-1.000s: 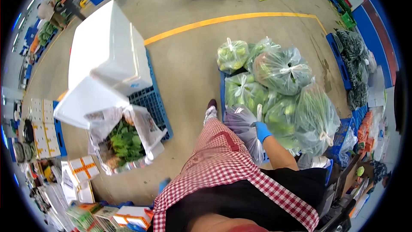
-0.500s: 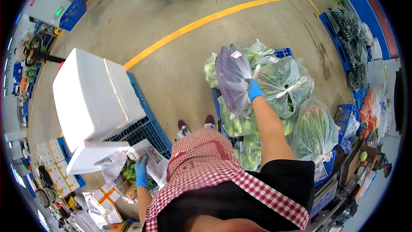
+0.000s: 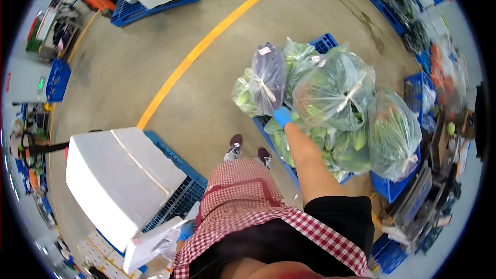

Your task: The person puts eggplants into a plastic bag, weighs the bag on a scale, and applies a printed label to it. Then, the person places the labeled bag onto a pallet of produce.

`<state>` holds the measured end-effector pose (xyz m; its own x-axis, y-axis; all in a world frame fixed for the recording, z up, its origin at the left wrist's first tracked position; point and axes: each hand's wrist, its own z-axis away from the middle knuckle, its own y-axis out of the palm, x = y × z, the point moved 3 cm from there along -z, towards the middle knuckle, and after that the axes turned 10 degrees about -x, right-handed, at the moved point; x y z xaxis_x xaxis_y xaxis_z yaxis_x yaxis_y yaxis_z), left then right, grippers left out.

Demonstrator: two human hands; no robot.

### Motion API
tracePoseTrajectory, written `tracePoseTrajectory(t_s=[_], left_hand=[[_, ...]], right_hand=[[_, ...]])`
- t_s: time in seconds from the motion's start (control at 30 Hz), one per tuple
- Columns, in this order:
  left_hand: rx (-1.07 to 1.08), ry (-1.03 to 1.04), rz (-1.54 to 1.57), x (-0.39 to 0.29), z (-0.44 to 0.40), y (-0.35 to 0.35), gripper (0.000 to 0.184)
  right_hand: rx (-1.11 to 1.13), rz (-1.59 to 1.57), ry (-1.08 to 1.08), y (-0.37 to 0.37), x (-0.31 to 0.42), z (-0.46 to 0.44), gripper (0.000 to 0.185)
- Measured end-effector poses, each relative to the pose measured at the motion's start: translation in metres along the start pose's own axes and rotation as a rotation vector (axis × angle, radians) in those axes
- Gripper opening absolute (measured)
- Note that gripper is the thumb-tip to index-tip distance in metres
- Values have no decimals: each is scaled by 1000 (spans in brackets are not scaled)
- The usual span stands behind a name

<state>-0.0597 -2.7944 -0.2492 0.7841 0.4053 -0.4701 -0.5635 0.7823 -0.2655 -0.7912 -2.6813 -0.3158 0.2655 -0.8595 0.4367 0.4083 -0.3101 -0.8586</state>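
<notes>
There's the purple-filled bag [image 3: 269, 72], at the far corner of the heap, nearest the foam-box side, its long axis running away from the person and its pale tie [image 3: 266, 92] on the upward face. Just beyond and to its left sits a small green-filled bag [image 3: 243, 98], partly covered by it; to its right, the big clear bag [image 3: 336, 90] bulges with greens, its knot turned up.

And look at the near end: the right hand [image 3: 282, 118], blue-gloved, arm stretched well out, is right at the purple bag's bottom corner. So the bag runs forward and a touch left from those fingers, with the tie farther up, beyond the hand. Are they closed on the plastic or only resting against it? From here I can't tell; the fingertips don't show clearly.

The right is easily the nearer hand. The left hand [image 3: 186, 230] is well apart, low by the apron [image 3: 240, 188], close to the crumpled clear plastic [image 3: 169, 243] beside the white foam box [image 3: 121, 175]. It's half hidden, so its grip I can't call either. Under the bags, a blue pallet [image 3: 324, 43] pokes out.
</notes>
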Motion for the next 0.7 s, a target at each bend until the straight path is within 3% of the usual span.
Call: tracePoseTrajectory(t_s=[0.03, 0.07, 0.1, 0.17, 0.2, 0.23, 0.3, 0.37, 0.43, 0.53, 0.63, 0.7], left_hand=[[-112, -387, 122, -33, -5, -16, 30], [-214, -324, -68, -64, -20, -29, 25], [-93, -77, -236, -103, -34, -46, 24], [-92, 15, -249, -160, -65, -73, 21], [-217, -133, -92, -185, -86, -76, 20], [-209, -70, -58, -213, -103, -78, 19], [-204, 1, -62, -269, -128, -68, 18], [-131, 51, -76, -317, -137, -38, 20], [-32, 103, -68, -344, -146, 3, 22], [104, 141, -292, -374, -122, 88, 15], [271, 184, -492, -358, -91, 181, 15], [379, 179, -626, -327, -80, 243, 15]], right_hand=[[32, 120, -267, 17, -3, 17, 22], [21, 175, -256, 37, -11, 42, 22], [12, 230, -244, 55, -22, 72, 23], [219, 393, -354, 50, -21, 145, 26], [242, 155, -192, 53, -32, 180, 26], [254, -86, -34, 56, -46, 215, 26], [250, 7, -44, 34, -59, 285, 26], [157, -464, 647, 16, -94, 359, 19], [52, -616, 907, 1, -133, 420, 20], [94, -37, 449, -7, -194, 499, 21], [-648, -1094, 1097, -26, -204, 595, 25], [-678, -939, 1112, -33, -204, 658, 25]])
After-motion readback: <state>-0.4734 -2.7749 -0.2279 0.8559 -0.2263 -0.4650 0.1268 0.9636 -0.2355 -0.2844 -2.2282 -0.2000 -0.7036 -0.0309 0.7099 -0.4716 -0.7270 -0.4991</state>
